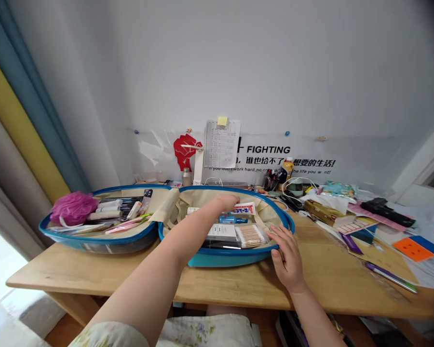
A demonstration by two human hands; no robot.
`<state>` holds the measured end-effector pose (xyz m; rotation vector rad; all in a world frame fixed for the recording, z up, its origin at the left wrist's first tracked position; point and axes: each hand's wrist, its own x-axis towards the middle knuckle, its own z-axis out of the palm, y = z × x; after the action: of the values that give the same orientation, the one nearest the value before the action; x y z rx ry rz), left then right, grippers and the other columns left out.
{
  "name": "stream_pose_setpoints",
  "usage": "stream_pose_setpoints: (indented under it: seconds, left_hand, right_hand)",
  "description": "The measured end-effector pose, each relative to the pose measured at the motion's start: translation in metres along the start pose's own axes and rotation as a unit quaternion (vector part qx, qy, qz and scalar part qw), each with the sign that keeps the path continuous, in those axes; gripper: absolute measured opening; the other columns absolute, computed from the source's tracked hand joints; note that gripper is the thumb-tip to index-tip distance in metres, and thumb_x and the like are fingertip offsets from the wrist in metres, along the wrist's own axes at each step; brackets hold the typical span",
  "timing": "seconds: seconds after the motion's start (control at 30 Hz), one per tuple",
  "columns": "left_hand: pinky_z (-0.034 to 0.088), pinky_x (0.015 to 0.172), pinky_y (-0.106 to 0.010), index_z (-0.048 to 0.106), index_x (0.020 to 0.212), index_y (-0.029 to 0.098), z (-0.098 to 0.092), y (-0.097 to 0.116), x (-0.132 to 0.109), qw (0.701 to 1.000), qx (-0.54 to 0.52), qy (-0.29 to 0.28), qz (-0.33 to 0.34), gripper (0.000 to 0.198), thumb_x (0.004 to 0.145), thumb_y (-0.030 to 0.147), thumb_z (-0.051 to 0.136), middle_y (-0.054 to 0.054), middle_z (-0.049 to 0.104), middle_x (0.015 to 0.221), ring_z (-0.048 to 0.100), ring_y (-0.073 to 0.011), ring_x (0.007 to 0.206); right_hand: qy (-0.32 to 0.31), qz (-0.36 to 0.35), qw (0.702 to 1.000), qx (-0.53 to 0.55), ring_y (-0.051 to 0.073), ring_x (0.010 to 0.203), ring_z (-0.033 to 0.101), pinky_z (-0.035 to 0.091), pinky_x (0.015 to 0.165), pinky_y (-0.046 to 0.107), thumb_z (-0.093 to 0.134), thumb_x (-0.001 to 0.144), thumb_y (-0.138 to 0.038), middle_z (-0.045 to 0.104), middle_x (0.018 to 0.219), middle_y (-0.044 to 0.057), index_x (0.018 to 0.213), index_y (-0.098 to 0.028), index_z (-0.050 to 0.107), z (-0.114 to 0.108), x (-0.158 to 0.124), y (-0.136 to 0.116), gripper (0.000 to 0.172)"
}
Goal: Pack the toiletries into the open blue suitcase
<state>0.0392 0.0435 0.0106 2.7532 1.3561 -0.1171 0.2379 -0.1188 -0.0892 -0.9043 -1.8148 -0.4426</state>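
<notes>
An open blue-rimmed travel case point(217, 259) with a beige lining lies on the table in two halves. My left hand point(227, 202) reaches over its right half, fingertips close to a white and red packet point(244, 208). My right hand point(287, 256) rests on the case's front right rim, fingers spread, holding nothing. Below them in that half lie a boxed item point(222, 232), a pack of cotton swabs point(250, 236) and a blue item point(233, 220). The left half holds a magenta bath puff point(74, 208) and several tubes and brushes point(119, 214).
The wooden table point(329, 267) has a front edge just beyond the case. Papers, pens, a black case point(386, 212) and an orange card point(413, 249) lie to the right. A bottle point(287, 169) and cables stand at the back against a wall sign.
</notes>
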Motion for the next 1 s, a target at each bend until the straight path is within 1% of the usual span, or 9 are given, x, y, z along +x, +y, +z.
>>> stream_pose_setpoints:
  seconds: [0.1, 0.17, 0.33, 0.5, 0.7, 0.9, 0.93, 1.0]
  left_hand:
    - [0.054, 0.085, -0.042, 0.056, 0.120, 0.017, 0.012, -0.003, 0.005, 1.000, -0.013, -0.023, -0.010, 0.034, 0.092, 0.036, 0.057, -0.009, 0.060, 0.119, 0.061, -0.0201, 0.100]
    - [0.054, 0.084, -0.041, 0.056, 0.120, 0.017, 0.017, -0.004, 0.007, 0.999, -0.021, -0.028, -0.014, 0.035, 0.092, 0.036, 0.057, -0.009, 0.060, 0.119, 0.061, -0.0201, 0.100]
    - [0.052, 0.088, -0.043, 0.056, 0.121, 0.017, 0.029, -0.007, 0.013, 0.999, -0.028, -0.019, -0.018, 0.035, 0.091, 0.036, 0.057, -0.009, 0.058, 0.122, 0.060, -0.0213, 0.104]
    - [0.052, 0.087, -0.044, 0.055, 0.123, 0.017, 0.037, -0.009, 0.012, 0.999, -0.034, -0.003, -0.030, 0.037, 0.091, 0.036, 0.057, -0.009, 0.058, 0.123, 0.060, -0.0218, 0.105]
    - [0.052, 0.088, -0.044, 0.055, 0.122, 0.018, 0.033, -0.011, 0.006, 0.999, -0.022, 0.006, -0.035, 0.035, 0.092, 0.036, 0.056, -0.010, 0.057, 0.125, 0.059, -0.0215, 0.106]
    - [0.052, 0.088, -0.042, 0.057, 0.119, 0.019, 0.028, -0.003, -0.004, 0.999, -0.005, -0.040, -0.031, 0.033, 0.091, 0.035, 0.058, -0.009, 0.059, 0.122, 0.060, -0.0210, 0.104]
    - [0.052, 0.088, -0.042, 0.057, 0.119, 0.019, 0.026, -0.002, -0.006, 0.999, -0.005, -0.039, -0.031, 0.033, 0.091, 0.035, 0.058, -0.009, 0.058, 0.122, 0.060, -0.0211, 0.105]
    - [0.051, 0.090, -0.044, 0.056, 0.121, 0.019, 0.016, -0.004, -0.011, 0.999, -0.006, -0.018, -0.038, 0.034, 0.091, 0.035, 0.058, -0.009, 0.057, 0.125, 0.059, -0.0219, 0.107]
  right_hand:
    - [-0.002, 0.005, 1.000, 0.004, 0.030, 0.126, 0.049, 0.042, 0.101, 0.056, 0.039, 0.094, -0.031, 0.062, 0.123, 0.010, 0.123, -0.024, 0.056, 0.000, 0.000, 0.000, 0.035]
    - [-0.004, 0.009, 1.000, 0.006, 0.031, 0.126, 0.050, 0.042, 0.101, 0.056, 0.039, 0.093, -0.032, 0.062, 0.123, 0.010, 0.122, -0.024, 0.057, 0.000, -0.001, 0.000, 0.035]
    - [-0.007, 0.010, 1.000, 0.009, 0.031, 0.127, 0.050, 0.043, 0.102, 0.056, 0.039, 0.093, -0.033, 0.062, 0.124, 0.010, 0.123, -0.025, 0.057, 0.000, -0.002, 0.001, 0.036]
    - [-0.006, 0.009, 1.000, 0.012, 0.030, 0.127, 0.049, 0.042, 0.102, 0.056, 0.039, 0.093, -0.032, 0.062, 0.124, 0.010, 0.122, -0.024, 0.058, 0.000, -0.002, 0.001, 0.035]
    - [-0.007, 0.013, 1.000, 0.011, 0.030, 0.127, 0.049, 0.042, 0.103, 0.056, 0.040, 0.093, -0.032, 0.062, 0.124, 0.010, 0.122, -0.024, 0.058, 0.000, -0.001, 0.001, 0.035]
    - [-0.004, 0.007, 1.000, 0.014, 0.030, 0.127, 0.049, 0.042, 0.102, 0.055, 0.040, 0.094, -0.033, 0.062, 0.124, 0.009, 0.122, -0.025, 0.058, 0.001, -0.001, 0.002, 0.034]
    - [-0.005, 0.007, 1.000, 0.012, 0.030, 0.127, 0.049, 0.042, 0.102, 0.055, 0.039, 0.094, -0.033, 0.062, 0.124, 0.010, 0.122, -0.025, 0.058, 0.001, -0.001, 0.003, 0.035]
    - [-0.004, 0.005, 1.000, 0.010, 0.031, 0.126, 0.049, 0.042, 0.102, 0.056, 0.038, 0.094, -0.035, 0.062, 0.123, 0.010, 0.122, -0.024, 0.058, 0.002, -0.002, 0.005, 0.036]
